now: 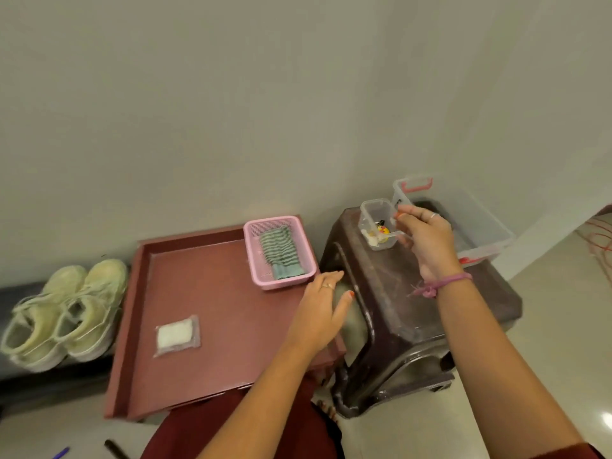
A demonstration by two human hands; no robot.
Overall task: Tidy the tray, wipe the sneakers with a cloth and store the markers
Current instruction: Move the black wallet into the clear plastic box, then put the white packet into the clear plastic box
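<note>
Sneakers (63, 313), two, sit left of one tray (212, 293) holding one basket (280, 251).

The tray (185, 293) is big, flat and reddish-brown, with low walls all round. In its far right corner sits a pink basket (280, 251) full of little holes. A cloth (281, 253) with green and grey stripes lies folded inside the basket. Near the front of the tray lies a small clear packet (177, 336) with something white in it. It lies flat and well apart from the basket. Just left of the tray stand two pale yellowish sneakers (63, 313), side by side and touching, toes pointing to the wall. On the floor at the front lie a blue marker (61, 453) and a dark marker (114, 448), mostly cut off.
</note>
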